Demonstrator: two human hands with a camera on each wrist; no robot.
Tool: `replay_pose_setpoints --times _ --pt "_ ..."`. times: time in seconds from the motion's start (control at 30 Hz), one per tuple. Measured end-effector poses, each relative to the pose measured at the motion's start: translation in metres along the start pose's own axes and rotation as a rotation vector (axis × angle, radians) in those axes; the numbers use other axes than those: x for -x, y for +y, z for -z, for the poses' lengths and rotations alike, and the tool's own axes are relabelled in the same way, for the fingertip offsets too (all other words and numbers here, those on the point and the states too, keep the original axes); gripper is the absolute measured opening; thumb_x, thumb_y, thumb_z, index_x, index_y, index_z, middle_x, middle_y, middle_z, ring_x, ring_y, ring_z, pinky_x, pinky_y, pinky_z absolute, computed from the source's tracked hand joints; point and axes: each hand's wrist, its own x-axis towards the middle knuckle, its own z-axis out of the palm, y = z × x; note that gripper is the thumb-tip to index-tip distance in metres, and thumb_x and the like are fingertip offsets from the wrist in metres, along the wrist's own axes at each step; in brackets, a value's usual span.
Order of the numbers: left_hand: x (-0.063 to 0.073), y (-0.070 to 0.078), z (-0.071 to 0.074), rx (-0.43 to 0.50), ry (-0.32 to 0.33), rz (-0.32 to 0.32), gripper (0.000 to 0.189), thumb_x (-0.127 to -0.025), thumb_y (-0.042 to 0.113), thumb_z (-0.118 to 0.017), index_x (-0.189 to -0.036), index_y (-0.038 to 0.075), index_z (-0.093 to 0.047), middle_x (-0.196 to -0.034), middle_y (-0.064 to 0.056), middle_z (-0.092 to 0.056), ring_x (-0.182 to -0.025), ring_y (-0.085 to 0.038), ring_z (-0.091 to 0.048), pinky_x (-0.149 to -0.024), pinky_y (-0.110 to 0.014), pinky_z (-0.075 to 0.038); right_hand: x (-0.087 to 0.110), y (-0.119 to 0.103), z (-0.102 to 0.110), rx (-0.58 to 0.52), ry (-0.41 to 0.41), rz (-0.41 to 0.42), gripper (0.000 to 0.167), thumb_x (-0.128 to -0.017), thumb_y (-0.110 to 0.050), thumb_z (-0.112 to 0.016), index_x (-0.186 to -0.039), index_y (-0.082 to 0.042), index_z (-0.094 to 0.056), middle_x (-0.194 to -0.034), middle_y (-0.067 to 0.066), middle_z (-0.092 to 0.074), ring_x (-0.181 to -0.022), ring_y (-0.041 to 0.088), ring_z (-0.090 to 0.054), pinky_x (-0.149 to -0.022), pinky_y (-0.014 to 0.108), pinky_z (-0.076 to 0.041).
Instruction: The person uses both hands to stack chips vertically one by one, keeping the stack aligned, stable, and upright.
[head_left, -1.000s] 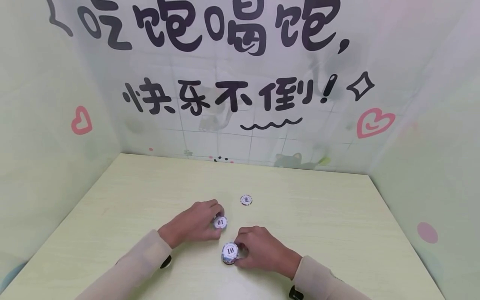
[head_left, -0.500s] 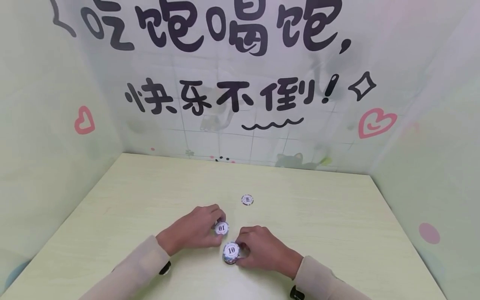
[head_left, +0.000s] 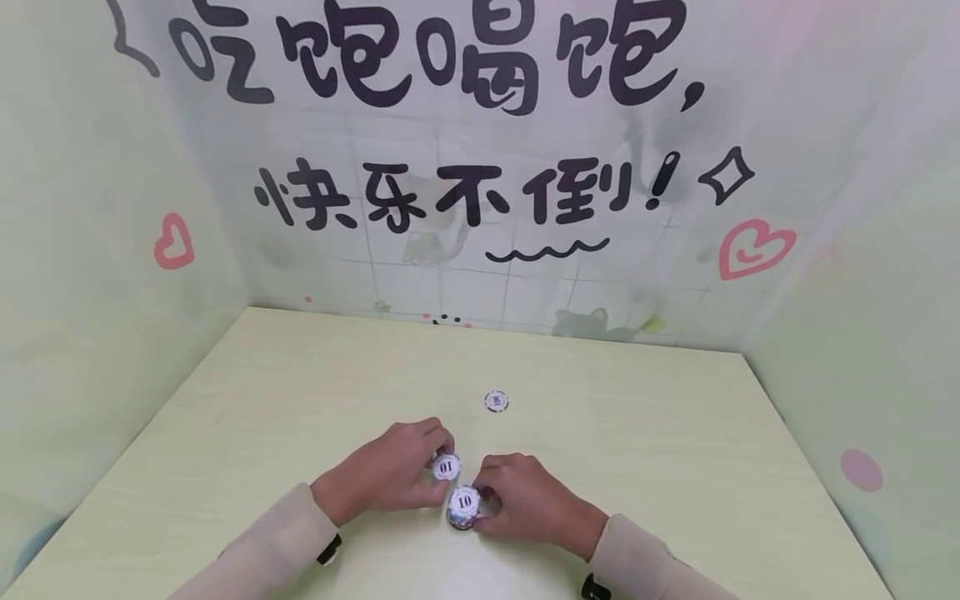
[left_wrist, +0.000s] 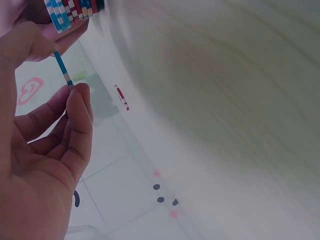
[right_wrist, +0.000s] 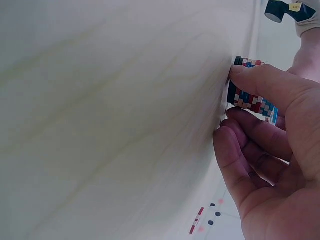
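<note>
My left hand (head_left: 397,467) pinches a single blue-and-white poker chip (head_left: 446,467) marked 10 between thumb and fingers. In the left wrist view this chip (left_wrist: 63,67) shows edge-on, just short of the stack. My right hand (head_left: 536,504) steadies a stack of poker chips (head_left: 463,505) on the table, thumb on one side and fingers curled at the other. Another 10 faces up on its top. From the right wrist view, the stack (right_wrist: 251,103) has dark, red, and blue-and-white edges.
One poker chip (head_left: 497,402) marked 100, red-edged, lies flat on the table (head_left: 637,417) beyond both hands. Printed sheets form a back wall (head_left: 465,283) and side walls around the pale wooden tabletop.
The left hand has come nearer to me and closer to the stack, carrying its chip. My right hand has stayed at the stack. The view has shifted slightly.
</note>
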Motion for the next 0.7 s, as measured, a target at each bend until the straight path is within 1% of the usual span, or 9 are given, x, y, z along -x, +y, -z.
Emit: replay_pose_setpoints --times 0.2,0.5,0.6,0.7 --pt "0.001 0.004 0.001 0.000 0.008 -0.001 0.026 -0.088 0.022 -0.082 -0.106 0.007 -0.071 -0.099 0.004 -0.062 -0.079 -0.001 -0.052 -0.071 -0.021 -0.051 0.001 0.001 -0.001 -0.006 0.004 0.008 0.026 -0.082 -0.018 -0.097 -0.102 -0.011 -0.083 -0.085 -0.016 -0.059 -0.074 -0.004 -0.050 -0.067 0.013 -0.045" --pt "0.004 0.009 0.000 0.047 0.016 -0.003 0.026 -0.088 0.024 -0.082 -0.105 0.009 -0.072 -0.098 0.007 -0.061 -0.079 0.000 -0.052 -0.069 -0.019 -0.051 0.000 0.003 -0.002 -0.011 0.009 0.017 0.024 -0.083 -0.018 -0.097 -0.101 -0.012 -0.083 -0.084 -0.016 -0.058 -0.073 -0.004 -0.049 -0.066 0.013 -0.044" --pt "0.005 0.011 -0.001 0.060 0.017 -0.013 0.025 -0.088 0.024 -0.082 -0.105 0.009 -0.071 -0.098 0.008 -0.061 -0.079 0.001 -0.053 -0.069 -0.018 -0.051 0.000 0.003 -0.002 -0.012 0.012 0.019 0.023 -0.083 -0.018 -0.096 -0.101 -0.011 -0.083 -0.084 -0.015 -0.059 -0.073 -0.004 -0.049 -0.066 0.013 -0.043" --pt "0.005 0.013 -0.002 0.070 0.022 -0.039 0.023 -0.088 0.023 -0.081 -0.104 0.009 -0.071 -0.095 0.009 -0.060 -0.078 0.002 -0.052 -0.068 -0.017 -0.049 0.000 0.004 -0.003 -0.011 0.014 0.021 0.024 -0.083 -0.019 -0.097 -0.102 -0.011 -0.083 -0.085 -0.014 -0.060 -0.074 -0.004 -0.049 -0.066 0.013 -0.044"
